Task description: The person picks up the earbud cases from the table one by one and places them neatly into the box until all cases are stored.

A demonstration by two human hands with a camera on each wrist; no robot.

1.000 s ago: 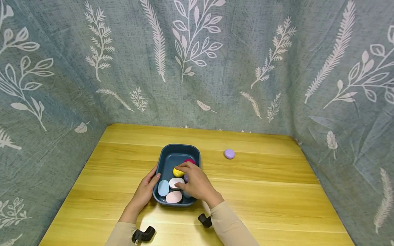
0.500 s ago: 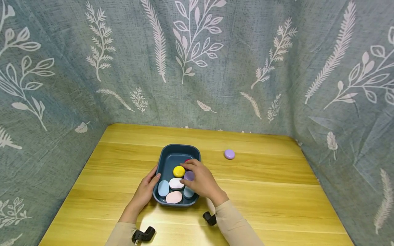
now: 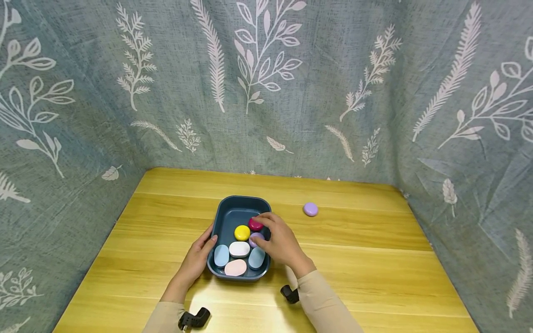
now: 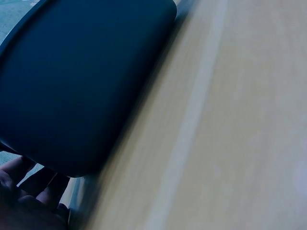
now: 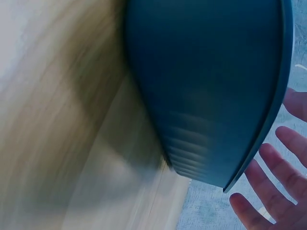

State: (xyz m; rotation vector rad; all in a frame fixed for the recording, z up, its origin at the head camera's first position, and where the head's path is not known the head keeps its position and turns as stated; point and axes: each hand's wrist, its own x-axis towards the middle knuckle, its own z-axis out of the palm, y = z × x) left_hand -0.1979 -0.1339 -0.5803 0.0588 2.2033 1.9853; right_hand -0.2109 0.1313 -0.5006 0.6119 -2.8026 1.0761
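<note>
A dark blue rectangular tray (image 3: 237, 203) with rounded corners stands on the wooden table. My left hand (image 3: 196, 256) holds its left side, thumb over the rim and fingers along the outside wall. My right hand (image 3: 283, 240) is over the tray's right side, its spread fingers holding nothing. Near its fingertips lie a magenta rounded piece (image 3: 255, 225) and a purple one, partly covered by the thumb. A yellow round piece (image 3: 242, 233), a white oval piece (image 3: 239, 249), a pink piece (image 3: 235, 268) and two light blue pieces also lie in the tray.
A light purple round piece (image 3: 310, 209) lies on the table (image 3: 354, 259), to the right of the tray. Patterned grey-green cloth (image 3: 266, 92) hangs behind the table and along both sides. A black camera device sits at each wrist.
My right hand has drawn back to the right, off the yellow and white pieces, uncovering the right-hand light blue piece and the magenta one. The left hand stays on the tray.
</note>
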